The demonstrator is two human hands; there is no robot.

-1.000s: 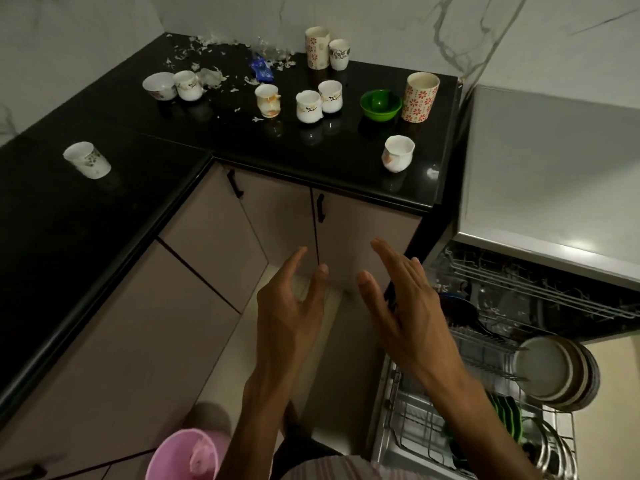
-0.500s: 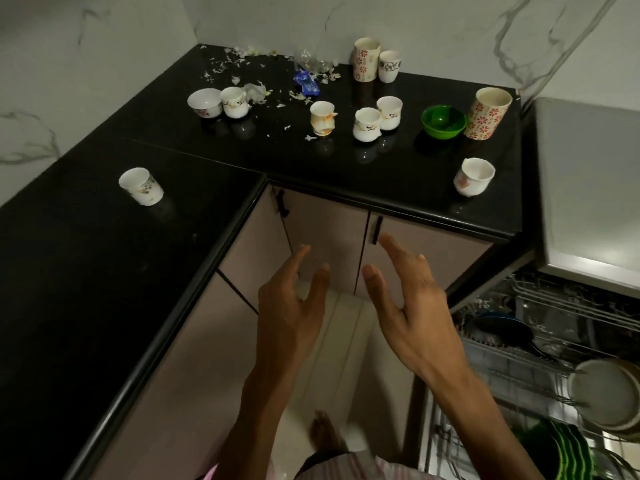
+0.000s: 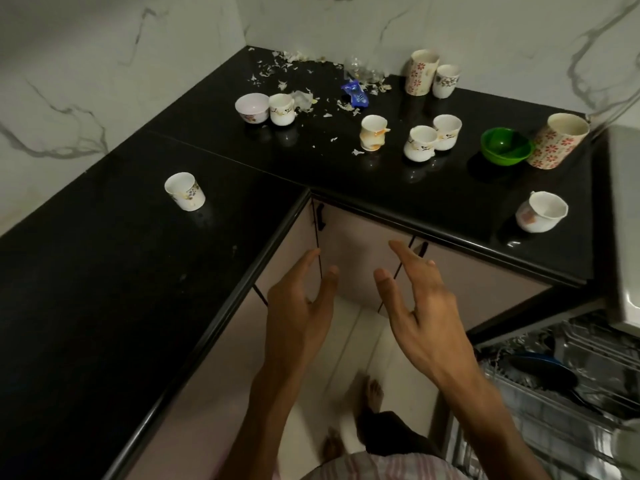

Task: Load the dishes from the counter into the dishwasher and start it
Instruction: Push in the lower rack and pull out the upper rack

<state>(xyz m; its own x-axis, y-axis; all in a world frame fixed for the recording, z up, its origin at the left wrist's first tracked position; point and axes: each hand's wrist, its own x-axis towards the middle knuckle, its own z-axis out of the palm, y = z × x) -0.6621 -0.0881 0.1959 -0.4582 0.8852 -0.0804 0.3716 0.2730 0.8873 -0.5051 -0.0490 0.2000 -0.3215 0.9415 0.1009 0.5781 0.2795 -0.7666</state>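
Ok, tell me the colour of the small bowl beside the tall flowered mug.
Green bowl, plain; the head view shows it.

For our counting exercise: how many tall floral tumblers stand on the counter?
2: one tumbler at the back wall beside a small cup, one tumbler far right beside the green bowl.

A crumpled blue wrapper lies near the counter's back corner among scattered pale peel scraps. Below the counter's front edge, cabinet doors with black handles.
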